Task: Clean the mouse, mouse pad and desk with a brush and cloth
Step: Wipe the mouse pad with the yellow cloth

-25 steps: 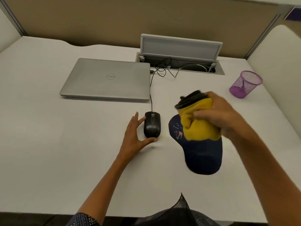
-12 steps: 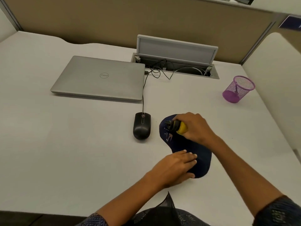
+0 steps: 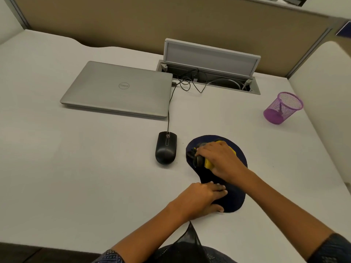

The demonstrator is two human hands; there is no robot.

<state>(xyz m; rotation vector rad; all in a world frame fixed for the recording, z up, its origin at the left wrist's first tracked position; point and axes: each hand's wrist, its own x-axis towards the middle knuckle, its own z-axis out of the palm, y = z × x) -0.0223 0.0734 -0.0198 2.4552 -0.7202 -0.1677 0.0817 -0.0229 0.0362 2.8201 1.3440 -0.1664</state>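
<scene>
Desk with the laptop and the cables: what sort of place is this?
Most likely an office cubicle. A fabric partition walls the white desk, an open cable hatch is set into it, and a closed laptop and wired mouse sit on top.

I see wide bare desk (image 3: 66, 177) left of the mouse (image 3: 166, 148), mouse cord (image 3: 168, 111) barring the strip behind it, closed laptop (image 3: 117, 90) beyond, narrow gap between mouse and mouse pad (image 3: 237, 198), mesh cup (image 3: 283, 108) far right, open room around it

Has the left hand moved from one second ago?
Yes. The left hand left the mouse and went right and nearer the person, now pressing the near end of the mouse pad.
</scene>
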